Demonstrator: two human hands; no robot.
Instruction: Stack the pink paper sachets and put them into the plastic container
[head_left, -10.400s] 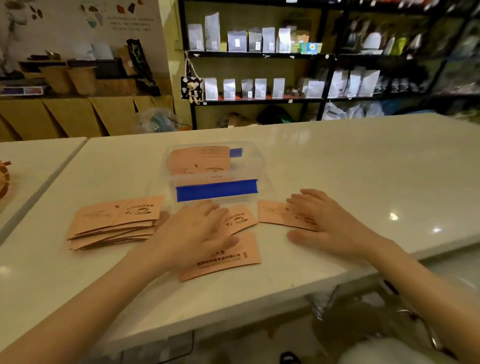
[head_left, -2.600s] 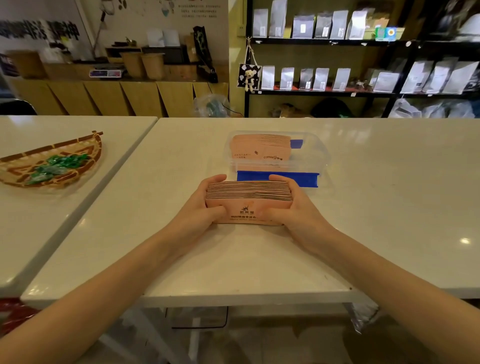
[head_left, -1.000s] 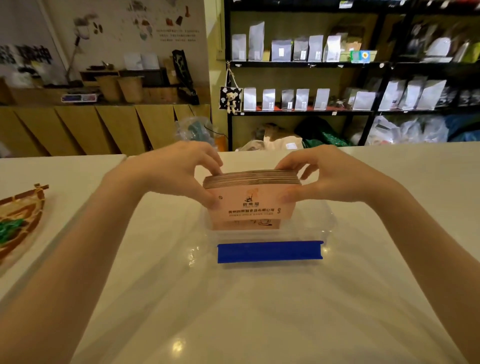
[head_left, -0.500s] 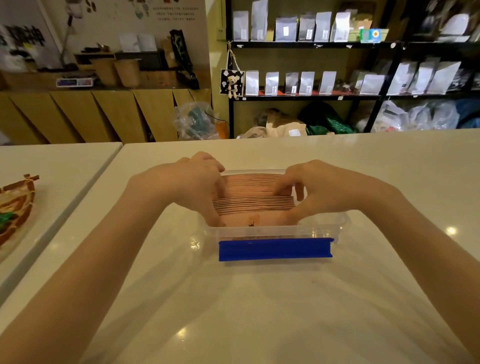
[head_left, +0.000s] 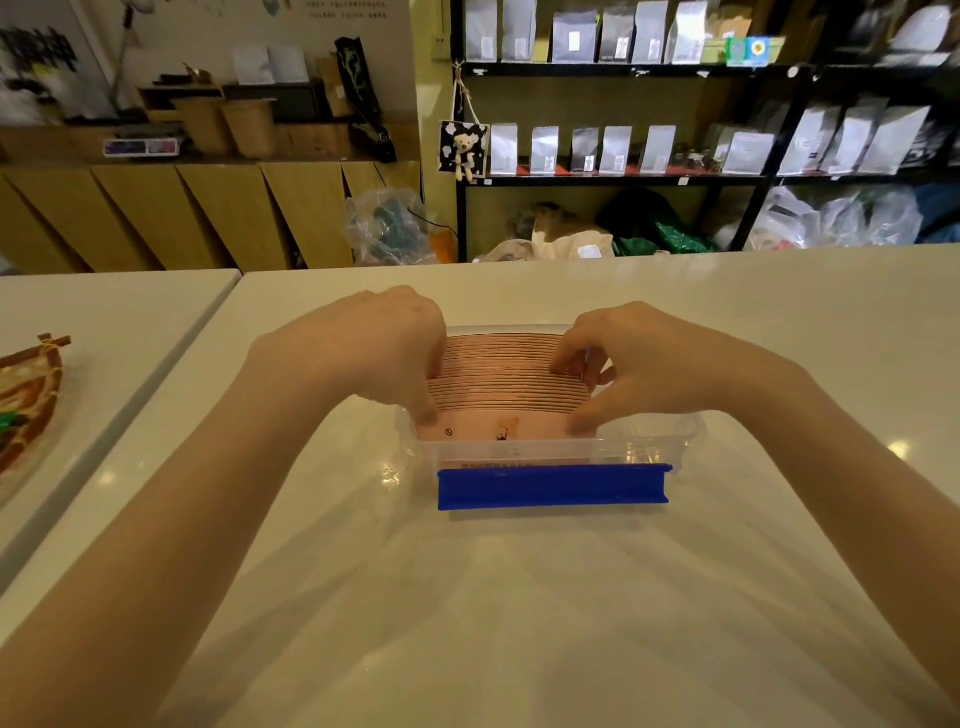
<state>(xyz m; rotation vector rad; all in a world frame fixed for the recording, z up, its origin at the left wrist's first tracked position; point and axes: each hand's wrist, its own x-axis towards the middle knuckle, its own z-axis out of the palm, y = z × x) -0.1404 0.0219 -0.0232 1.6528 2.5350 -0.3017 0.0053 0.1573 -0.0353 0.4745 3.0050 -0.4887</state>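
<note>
A thick stack of pink paper sachets (head_left: 501, 376) stands on edge inside the clear plastic container (head_left: 660, 441), which has a blue clip (head_left: 553, 486) on its near side. My left hand (head_left: 374, 348) grips the stack's left end, fingers reaching down into the container. My right hand (head_left: 639, 364) holds the stack's right end, thumb on the front sachet. The front sachet's printed face shows above the near wall. The container's right portion holds no sachets that I can see.
The container sits on a white table (head_left: 519, 597). A woven basket (head_left: 26, 395) with green items lies on a second table at the left. Shelves of pouches (head_left: 613, 145) and wooden cabinets (head_left: 208, 208) stand beyond the far edge.
Both hands have pushed the stack lower into the container and against the sachets behind it; a second ago it was held above the rim.
</note>
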